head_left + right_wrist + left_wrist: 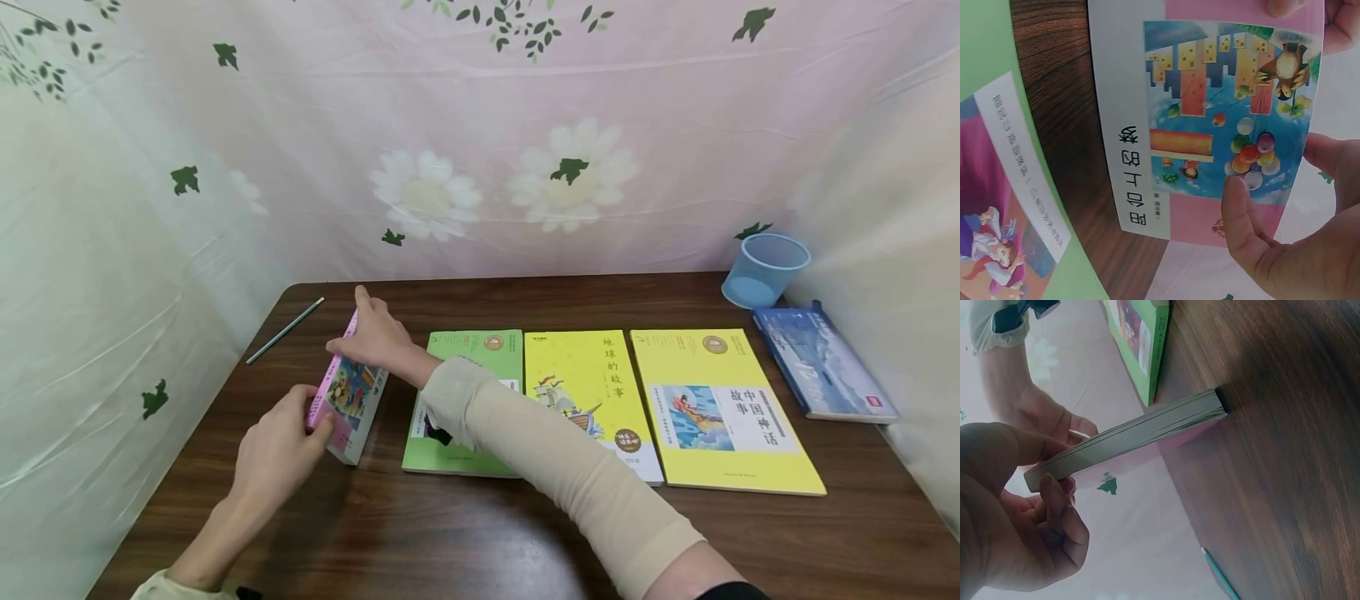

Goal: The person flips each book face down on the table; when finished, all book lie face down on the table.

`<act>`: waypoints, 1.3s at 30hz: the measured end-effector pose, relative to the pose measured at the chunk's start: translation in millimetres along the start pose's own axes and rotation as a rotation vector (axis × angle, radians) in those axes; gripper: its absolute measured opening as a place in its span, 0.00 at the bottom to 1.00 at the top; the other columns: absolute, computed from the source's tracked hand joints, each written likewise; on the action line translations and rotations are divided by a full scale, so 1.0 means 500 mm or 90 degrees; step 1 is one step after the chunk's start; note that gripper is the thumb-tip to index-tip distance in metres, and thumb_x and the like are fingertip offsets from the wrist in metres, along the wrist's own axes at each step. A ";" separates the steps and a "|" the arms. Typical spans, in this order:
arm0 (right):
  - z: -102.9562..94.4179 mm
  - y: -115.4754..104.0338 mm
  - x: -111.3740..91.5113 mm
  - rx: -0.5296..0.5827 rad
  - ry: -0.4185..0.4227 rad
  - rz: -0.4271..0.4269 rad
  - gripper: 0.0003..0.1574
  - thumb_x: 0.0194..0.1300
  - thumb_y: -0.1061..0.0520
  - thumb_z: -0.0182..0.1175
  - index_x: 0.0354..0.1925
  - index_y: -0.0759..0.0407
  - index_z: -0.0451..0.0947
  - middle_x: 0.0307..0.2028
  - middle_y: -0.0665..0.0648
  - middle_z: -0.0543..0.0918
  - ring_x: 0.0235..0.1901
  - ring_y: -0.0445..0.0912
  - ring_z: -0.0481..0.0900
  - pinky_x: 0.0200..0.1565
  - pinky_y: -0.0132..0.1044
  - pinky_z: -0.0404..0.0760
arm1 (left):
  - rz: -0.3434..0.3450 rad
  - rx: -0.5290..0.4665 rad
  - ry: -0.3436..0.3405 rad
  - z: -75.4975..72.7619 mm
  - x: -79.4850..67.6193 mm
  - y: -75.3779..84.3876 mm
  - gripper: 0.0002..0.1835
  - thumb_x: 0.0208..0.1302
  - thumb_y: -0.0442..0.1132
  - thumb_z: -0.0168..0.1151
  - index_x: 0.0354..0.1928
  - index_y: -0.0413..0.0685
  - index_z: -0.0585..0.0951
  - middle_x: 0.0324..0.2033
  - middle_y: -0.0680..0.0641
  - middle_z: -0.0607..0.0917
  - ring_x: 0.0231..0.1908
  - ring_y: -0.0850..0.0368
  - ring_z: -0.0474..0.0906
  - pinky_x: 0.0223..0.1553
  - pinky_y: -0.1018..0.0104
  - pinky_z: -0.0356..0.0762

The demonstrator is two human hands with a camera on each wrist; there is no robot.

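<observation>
A pink and white book (358,398) with an illustrated cover of balloons and buildings stands tilted over the left of the table, spine side up. My left hand (279,446) pinches its near end between thumb and fingers; the page edges (1141,437) show in the left wrist view. At the far end my right hand (378,337) grips the upper edge, its thumb on the cover (1241,94) in the right wrist view. The book's lower edge seems to meet the table. Right of it lies a green book (468,454), partly covered by my right forearm.
Two yellow books, one with a ship (573,367) and one with white lettering panel (735,467), lie flat in a row. A blue book (821,362) and light blue cup (761,271) are at far right. A thin pencil-like stick (285,331) lies at left. Patterned cloth (480,108) encloses the table.
</observation>
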State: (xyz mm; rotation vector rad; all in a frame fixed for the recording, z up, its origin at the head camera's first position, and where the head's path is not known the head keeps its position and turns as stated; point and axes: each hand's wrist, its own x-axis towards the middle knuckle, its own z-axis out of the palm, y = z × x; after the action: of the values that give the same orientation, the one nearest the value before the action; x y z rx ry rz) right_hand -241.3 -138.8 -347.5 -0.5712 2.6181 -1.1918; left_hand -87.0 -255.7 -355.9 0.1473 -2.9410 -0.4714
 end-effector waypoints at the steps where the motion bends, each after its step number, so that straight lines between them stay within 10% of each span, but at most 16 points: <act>1: -0.001 -0.001 0.000 -0.002 0.001 0.004 0.64 0.61 0.37 0.66 0.81 0.45 0.39 0.74 0.57 0.62 0.52 0.52 0.78 0.52 0.43 0.81 | 0.003 0.001 0.001 0.001 0.000 0.002 0.23 0.67 0.43 0.61 0.57 0.33 0.74 0.34 0.39 0.84 0.20 0.57 0.71 0.17 0.64 0.66; 39: -0.029 0.018 0.009 0.051 -0.006 0.104 0.60 0.64 0.59 0.60 0.81 0.42 0.35 0.68 0.68 0.65 0.17 0.49 0.78 0.16 0.36 0.80 | 0.052 0.005 -0.038 0.026 -0.017 0.034 0.23 0.65 0.53 0.64 0.57 0.49 0.78 0.21 0.58 0.79 0.18 0.64 0.68 0.17 0.65 0.63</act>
State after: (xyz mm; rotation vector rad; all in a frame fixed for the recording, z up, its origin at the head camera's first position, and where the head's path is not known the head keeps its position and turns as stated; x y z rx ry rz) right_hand -252.4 -125.5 -344.8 -0.3407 2.5402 -1.2325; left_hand -81.9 -234.5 -364.1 0.0151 -2.9943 -0.4600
